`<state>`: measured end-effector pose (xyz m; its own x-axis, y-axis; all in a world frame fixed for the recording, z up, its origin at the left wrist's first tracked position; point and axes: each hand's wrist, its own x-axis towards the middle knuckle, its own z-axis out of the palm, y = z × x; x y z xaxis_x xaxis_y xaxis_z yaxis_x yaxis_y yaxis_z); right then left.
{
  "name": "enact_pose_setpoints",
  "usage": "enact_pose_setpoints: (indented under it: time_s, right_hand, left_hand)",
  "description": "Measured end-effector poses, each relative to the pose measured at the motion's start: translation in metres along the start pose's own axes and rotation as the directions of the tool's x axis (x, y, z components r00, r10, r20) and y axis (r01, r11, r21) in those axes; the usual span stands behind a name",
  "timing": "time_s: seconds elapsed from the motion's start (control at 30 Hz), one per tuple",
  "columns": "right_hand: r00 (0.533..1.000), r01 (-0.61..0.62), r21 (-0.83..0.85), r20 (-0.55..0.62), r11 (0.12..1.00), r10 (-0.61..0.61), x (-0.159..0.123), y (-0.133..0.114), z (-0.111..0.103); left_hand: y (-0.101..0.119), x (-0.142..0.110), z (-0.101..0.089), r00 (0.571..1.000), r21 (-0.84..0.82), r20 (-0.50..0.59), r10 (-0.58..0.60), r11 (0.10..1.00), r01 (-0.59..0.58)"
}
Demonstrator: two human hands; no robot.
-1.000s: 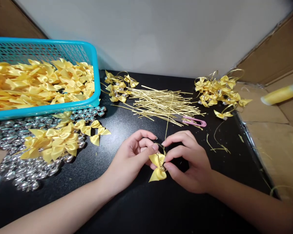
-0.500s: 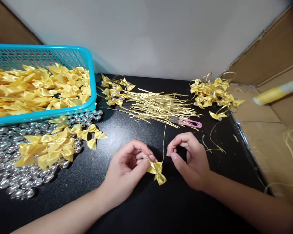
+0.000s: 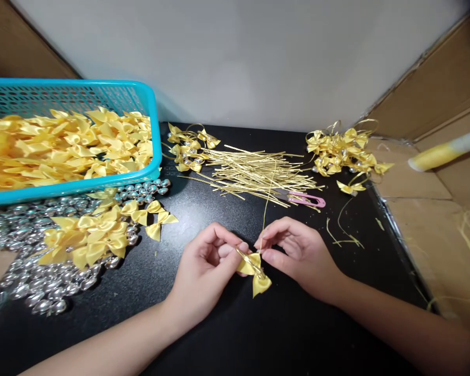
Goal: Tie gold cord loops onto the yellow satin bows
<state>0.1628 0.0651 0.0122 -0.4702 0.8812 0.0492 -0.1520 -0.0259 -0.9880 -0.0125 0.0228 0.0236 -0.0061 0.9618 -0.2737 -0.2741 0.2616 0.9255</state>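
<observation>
A yellow satin bow (image 3: 261, 284) with a gold cord loop (image 3: 244, 256) hangs over the black table, held between the thumb and fingers of my left hand (image 3: 213, 261). Its far side is hidden behind those fingers. A thin gold thread (image 3: 265, 211) runs from the bow up toward the gold strips. My right hand (image 3: 297, 256) pinches that thread just right of the bow, thumb and index finger together. Beyond the hands lies a pile of gold cord strips (image 3: 262, 169), with pink-handled thread snips (image 3: 309, 199) on its right edge.
A turquoise basket (image 3: 155, 130) of yellow bows stands at the back left. Before it lie silver beads (image 3: 55, 282) and loose bows (image 3: 97, 235). Finished-looking bow clusters (image 3: 337, 149) sit at the back right, with a smaller cluster (image 3: 190, 149) near the basket. Cardboard (image 3: 419, 219) borders the right side.
My right hand came off the bow, moved right, then came back and pinched the thread. My left hand kept the bow and turned it, so the loop now slants across its front.
</observation>
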Motion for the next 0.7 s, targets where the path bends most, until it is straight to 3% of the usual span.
enact_pose_setpoints:
  time_s: [0.1,0.3,0.43,0.57,0.7]
  right_hand:
    - [0.999,-0.024,0.004,-0.021,1.0,0.024,0.0,0.001,0.001]
    - [0.993,-0.114,0.18,0.011,0.977,0.113,0.01,-0.01,-0.008]
    - [0.996,-0.021,0.144,-0.079,0.989,0.033,0.022,-0.03,-0.021]
    - [0.966,0.096,-0.02,-0.237,0.995,-0.098,0.032,-0.058,-0.042]
    - [0.875,0.217,-0.125,-0.414,0.968,-0.249,0.037,-0.092,-0.071]
  left_hand:
    - [0.0,0.001,0.0,1.0,-0.003,-0.003,0.009,1.0,-0.009]
    - [-0.006,0.001,-0.001,0.992,0.087,0.072,0.108,0.99,-0.114]
    - [-0.007,-0.001,-0.001,0.972,0.219,0.139,0.191,0.951,-0.218]
    - [-0.005,-0.002,-0.002,0.895,0.425,0.287,0.34,0.792,-0.437]
    - [-0.007,-0.002,-0.005,0.798,0.537,0.444,0.408,0.592,-0.602]
